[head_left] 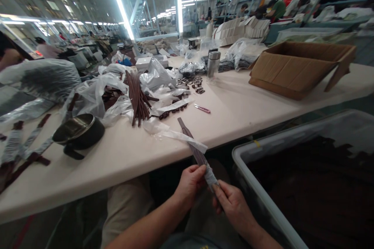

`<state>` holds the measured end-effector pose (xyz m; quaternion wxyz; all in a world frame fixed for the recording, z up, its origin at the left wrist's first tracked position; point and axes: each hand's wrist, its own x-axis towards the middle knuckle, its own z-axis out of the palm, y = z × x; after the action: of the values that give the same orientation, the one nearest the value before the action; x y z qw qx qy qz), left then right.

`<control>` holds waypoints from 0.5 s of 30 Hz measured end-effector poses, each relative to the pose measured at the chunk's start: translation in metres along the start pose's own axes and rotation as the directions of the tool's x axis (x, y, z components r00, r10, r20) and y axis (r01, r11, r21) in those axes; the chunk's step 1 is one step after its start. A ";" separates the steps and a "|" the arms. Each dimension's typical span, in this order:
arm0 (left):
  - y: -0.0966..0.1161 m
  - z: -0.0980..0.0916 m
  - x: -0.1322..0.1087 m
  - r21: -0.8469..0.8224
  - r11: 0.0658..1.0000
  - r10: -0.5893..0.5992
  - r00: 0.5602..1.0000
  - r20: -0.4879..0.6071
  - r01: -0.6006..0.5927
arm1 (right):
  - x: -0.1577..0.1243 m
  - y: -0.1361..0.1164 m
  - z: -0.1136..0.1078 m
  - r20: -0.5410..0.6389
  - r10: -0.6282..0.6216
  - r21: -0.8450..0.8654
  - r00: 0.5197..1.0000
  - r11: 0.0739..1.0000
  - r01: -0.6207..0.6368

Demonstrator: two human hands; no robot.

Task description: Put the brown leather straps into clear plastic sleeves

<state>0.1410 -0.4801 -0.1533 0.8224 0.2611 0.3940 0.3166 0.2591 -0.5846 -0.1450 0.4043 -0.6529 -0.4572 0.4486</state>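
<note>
My left hand point(190, 184) and my right hand point(233, 202) are both closed around one brown leather strap point(194, 148), held below the table edge over my lap. The strap slants up and away to the left, its far tip resting on the white table point(122, 163). A thin clear plastic sleeve point(181, 137) is partly wrapped round the strap near my fingers and trails onto the table. A bundle of similar brown straps point(137, 97) lies further back on the table among plastic bags.
A grey plastic bin point(263, 194) of dark straps stands at my right. On the table sit a dark metal bowl point(78, 132), a pink tool point(202, 108), small buckles point(196, 82), a steel flask point(213, 64) and an open cardboard box point(295, 66). Other people work far behind.
</note>
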 end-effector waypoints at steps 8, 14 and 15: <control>0.031 -0.003 0.019 -0.062 0.993 0.093 0.993 -0.066 -0.097 | -0.019 0.011 0.002 0.098 0.043 0.010 0.994 0.999 -0.044; 0.008 0.002 0.003 0.104 0.990 0.085 0.994 0.065 -0.091 | -0.018 0.003 0.001 0.114 0.051 0.005 0.992 0.999 -0.052; 0.007 0.003 0.000 0.104 0.990 0.089 0.994 0.061 -0.095 | -0.017 -0.001 -0.001 0.134 0.047 0.013 0.990 0.999 -0.049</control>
<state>0.1412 -0.4757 -0.1472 0.8024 0.3316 0.3747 0.3253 0.2571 -0.6005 -0.1401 0.3672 -0.6289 -0.4637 0.5046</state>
